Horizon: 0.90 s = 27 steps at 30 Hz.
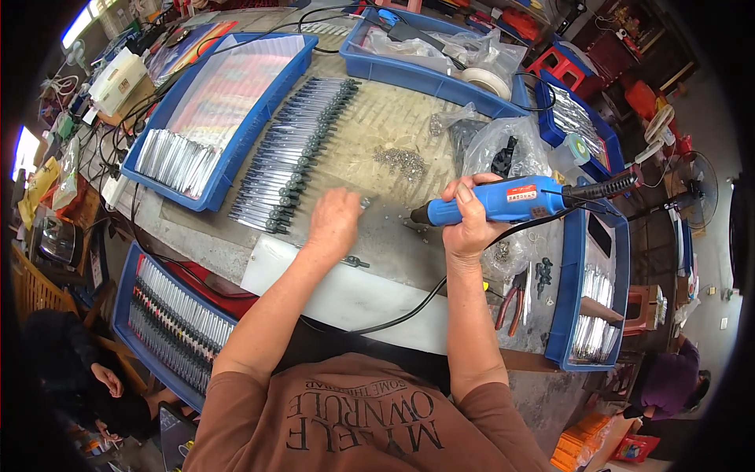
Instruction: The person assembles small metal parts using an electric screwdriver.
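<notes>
My right hand (470, 214) is wrapped round a blue electric screwdriver (503, 200), whose black tip points left toward my other hand. My left hand (336, 219) is closed in a pinch over the worktop, with a small silvery bit at its fingertips that is too small to name. Under my left wrist lies a slim part with a dark end (355, 261), mostly hidden, on a white board (385, 295). A long row of slim metal parts with dark green ends (295, 149) lies left of my left hand. Beyond it is a heap of tiny metal pieces (399, 160).
Blue trays (211, 203) with silvery parts stand at the left, lower left and right. Another blue tray (425, 84) at the back holds plastic bags. Red-handled pliers (515, 303) lie near the right forearm. A black cable (409, 315) loops across the board. People sit at both sides.
</notes>
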Tool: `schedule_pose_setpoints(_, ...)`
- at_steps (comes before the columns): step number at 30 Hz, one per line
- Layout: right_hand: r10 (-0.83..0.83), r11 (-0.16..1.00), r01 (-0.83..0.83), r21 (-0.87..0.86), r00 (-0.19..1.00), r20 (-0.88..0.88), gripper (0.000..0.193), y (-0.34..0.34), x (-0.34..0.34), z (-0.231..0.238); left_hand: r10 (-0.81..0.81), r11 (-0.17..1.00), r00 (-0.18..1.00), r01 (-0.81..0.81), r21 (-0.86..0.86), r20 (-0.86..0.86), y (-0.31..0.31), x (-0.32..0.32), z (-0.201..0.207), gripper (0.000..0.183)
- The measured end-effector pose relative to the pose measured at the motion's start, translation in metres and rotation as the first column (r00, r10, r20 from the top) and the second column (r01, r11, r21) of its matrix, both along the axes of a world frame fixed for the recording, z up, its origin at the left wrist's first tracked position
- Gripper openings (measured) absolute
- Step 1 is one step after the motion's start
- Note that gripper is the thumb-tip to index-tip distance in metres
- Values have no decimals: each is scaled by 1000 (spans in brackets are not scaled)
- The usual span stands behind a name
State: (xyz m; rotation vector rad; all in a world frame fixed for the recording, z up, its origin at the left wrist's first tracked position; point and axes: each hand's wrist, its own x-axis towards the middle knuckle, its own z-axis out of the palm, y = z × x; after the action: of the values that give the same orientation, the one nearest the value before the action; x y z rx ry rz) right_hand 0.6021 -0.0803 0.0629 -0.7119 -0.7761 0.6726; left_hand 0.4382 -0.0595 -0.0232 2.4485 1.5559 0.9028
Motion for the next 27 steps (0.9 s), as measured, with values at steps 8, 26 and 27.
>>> schedule_pose_setpoints(8, 8, 1000, -8, -7, 998, -55, 32, -2, 8, -7, -141, 988, 990, 142, -53, 22, -14, 15, 3, 12)
schedule_pose_setpoints(26, 4, 1000, -4, -5, 999, -44, 26, -5, 13, -13, -137, 987, 990, 138, -83, 12, -9, 18, 3, 11)
schedule_pose_setpoints(27, 3, 1000, -3, -6, 999, -44, 26, -5, 13, -13, -139, 986, 990, 141, -84, 23, -8, 18, 3, 11)
